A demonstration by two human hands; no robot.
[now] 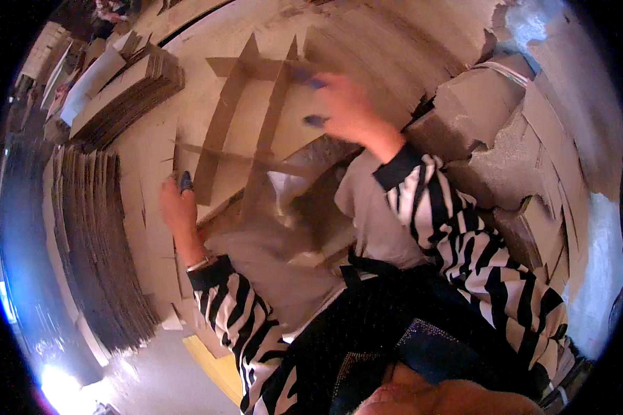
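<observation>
A brown cardboard divider grid [256,131] of crossed slotted strips lies tilted in front of me over a flat cardboard sheet [367,41]. My left hand [178,204] grips the grid's near left edge, thumb on top. Blurred with motion, my right hand [346,107] is at the grid's far right end, its fingers closed around the top of a strip. Both forearms wear black-and-white striped sleeves.
A tall stack of flat cardboard sheets [97,242] stands on edge at my left. Another pile of slotted strips [124,97] lies at the upper left. Bundled cardboard pieces [526,159] are heaped at the right. Grey floor [152,373] shows at the lower left.
</observation>
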